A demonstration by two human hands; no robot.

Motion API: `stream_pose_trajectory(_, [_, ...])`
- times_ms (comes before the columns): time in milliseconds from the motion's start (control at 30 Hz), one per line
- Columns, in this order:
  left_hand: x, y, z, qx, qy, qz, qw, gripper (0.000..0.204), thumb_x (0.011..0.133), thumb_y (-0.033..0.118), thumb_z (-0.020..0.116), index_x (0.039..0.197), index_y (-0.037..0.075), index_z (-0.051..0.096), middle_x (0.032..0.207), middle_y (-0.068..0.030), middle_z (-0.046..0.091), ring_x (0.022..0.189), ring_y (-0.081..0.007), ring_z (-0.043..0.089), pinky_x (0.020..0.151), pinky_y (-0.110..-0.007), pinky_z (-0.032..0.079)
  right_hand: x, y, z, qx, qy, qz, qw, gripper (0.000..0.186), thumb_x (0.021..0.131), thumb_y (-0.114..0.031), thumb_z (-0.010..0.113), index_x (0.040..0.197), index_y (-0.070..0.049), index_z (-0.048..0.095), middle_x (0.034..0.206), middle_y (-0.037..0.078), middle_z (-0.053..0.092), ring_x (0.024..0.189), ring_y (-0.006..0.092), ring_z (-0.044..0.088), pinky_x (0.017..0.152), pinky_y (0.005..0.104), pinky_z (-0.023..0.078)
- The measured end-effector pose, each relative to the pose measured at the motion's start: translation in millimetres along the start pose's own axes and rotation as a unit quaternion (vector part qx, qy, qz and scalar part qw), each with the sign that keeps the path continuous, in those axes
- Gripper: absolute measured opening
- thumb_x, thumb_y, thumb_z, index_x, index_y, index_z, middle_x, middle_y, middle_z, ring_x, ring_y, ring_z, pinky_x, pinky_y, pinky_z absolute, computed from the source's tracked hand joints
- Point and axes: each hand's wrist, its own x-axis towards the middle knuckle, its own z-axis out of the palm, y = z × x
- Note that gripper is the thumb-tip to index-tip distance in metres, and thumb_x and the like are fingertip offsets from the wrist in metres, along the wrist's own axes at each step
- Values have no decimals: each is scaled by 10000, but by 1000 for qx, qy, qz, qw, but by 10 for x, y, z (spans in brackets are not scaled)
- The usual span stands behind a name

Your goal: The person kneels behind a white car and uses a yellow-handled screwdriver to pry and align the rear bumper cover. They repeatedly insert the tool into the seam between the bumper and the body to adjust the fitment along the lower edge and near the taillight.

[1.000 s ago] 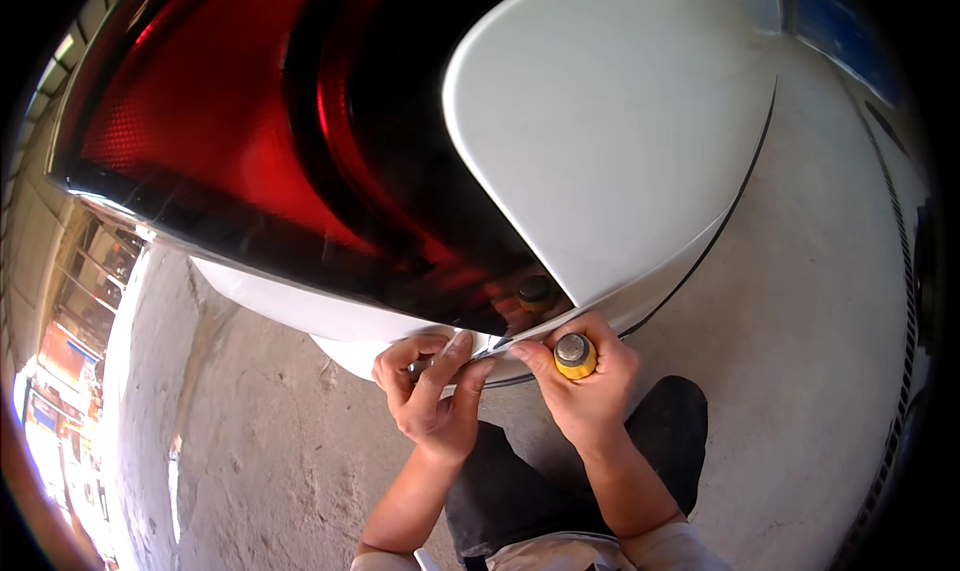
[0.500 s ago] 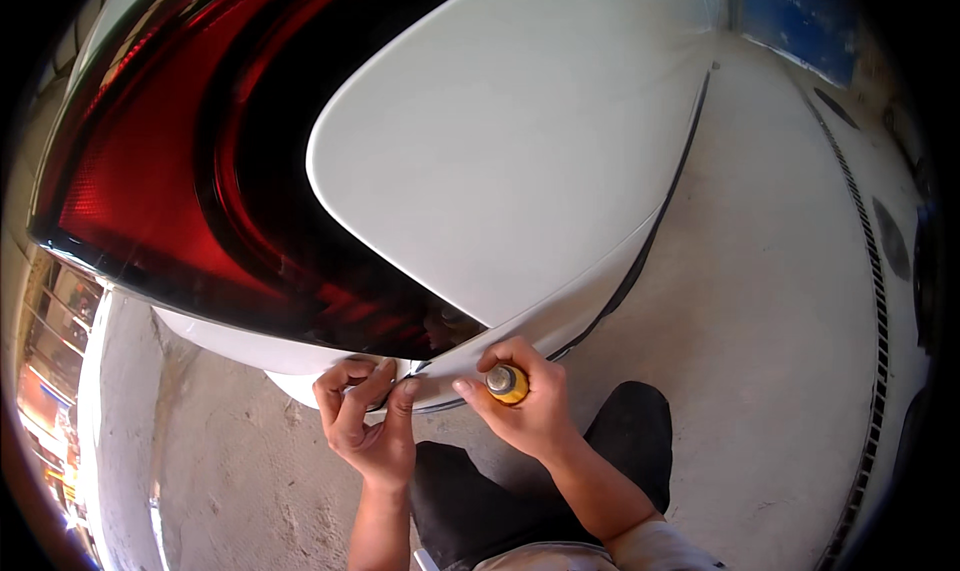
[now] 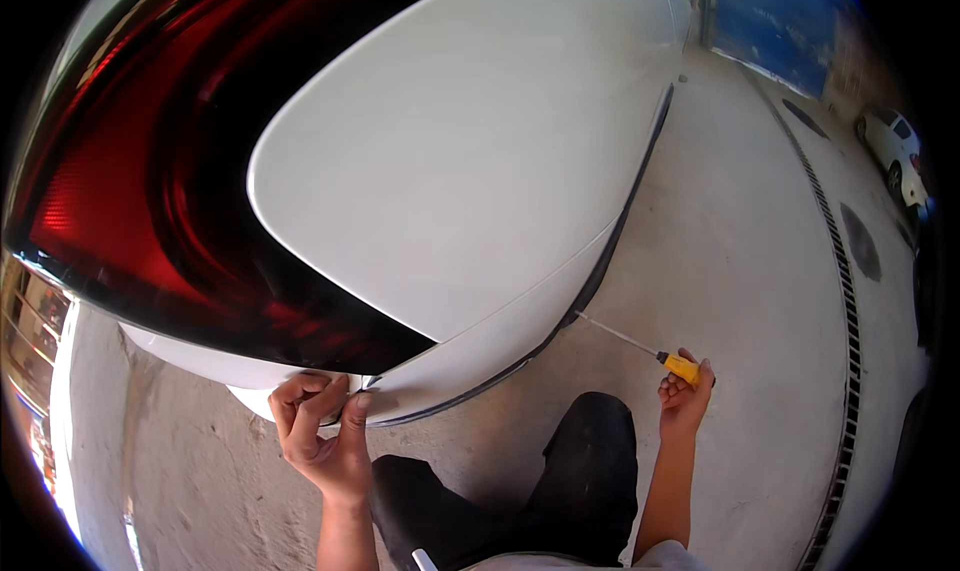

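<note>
A white car's rear corner fills much of the view, with a red and black taillight (image 3: 110,201), a white body panel (image 3: 430,151) and a bumper (image 3: 470,361) edged by a dark trim strip (image 3: 630,201). My left hand (image 3: 325,441) is closed at the seam under the taillight's tip, pinching something I cannot make out. Lower right, my right hand (image 3: 685,401) grips the yellow handle of a screwdriver (image 3: 680,367), whose long thin shaft reaches up-left to the dark trim at the bumper's edge.
My dark-trousered knees (image 3: 590,441) are below the bumper. A concrete floor (image 3: 760,271) has a long drain grate (image 3: 850,351) along the right. A blue panel (image 3: 765,26) stands at the upper right, with another white car (image 3: 890,151) nearby. Bright shelving or clutter shows at the far left.
My right hand has moved away from the seam to the right, swinging the screwdriver so its shaft reaches the trim. The view has shifted, moving the car leftward in frame; my left hand stays at the seam.
</note>
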Motion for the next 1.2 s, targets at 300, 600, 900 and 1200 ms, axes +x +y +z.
stream_pose_trajectory(300, [-5, -43, -23, 30, -4, 22, 999, 213, 806, 92, 817, 977, 2, 726, 1019, -42, 588, 882, -141, 532, 745, -265, 417, -284, -153, 203, 126, -43, 0, 991, 467, 990, -308, 556, 1391, -68, 546, 977, 96, 668, 830, 144, 663, 669, 223, 560])
stream_pose_trajectory(600, [-15, -44, -42, 41, -6, -17, 999, 234, 778, 91, 839, 961, -8, 731, 1063, -73, 595, 990, -202, 584, 852, -327, 475, -52, 79, 298, 247, -353, -18, 902, 338, 1034, -266, 525, 1301, -62, 564, 945, 53, 608, 940, 196, 603, 934, 367, 461])
stream_pose_trajectory(900, [-4, -63, -33, 60, 5, 32, 998, 259, 792, 138, 840, 970, -4, 718, 1043, -72, 593, 971, -204, 578, 835, -325, 462, 11, 147, 1286, 194, -175, -144, 955, 201, 1049, -269, 506, 981, -87, 554, 796, 3, 439, 790, 150, 455, 873, 353, 410])
stream_pose_trajectory(1200, [18, 73, -83, 83, -15, 17, 996, 266, 776, 121, 837, 968, -8, 706, 1030, -62, 567, 891, -162, 529, 793, -288, 432, 152, -181, 1796, 294, -191, -378, 857, 415, 1076, -263, 349, 676, -175, 279, 557, -22, 319, 550, 143, 323, 675, 338, 352])
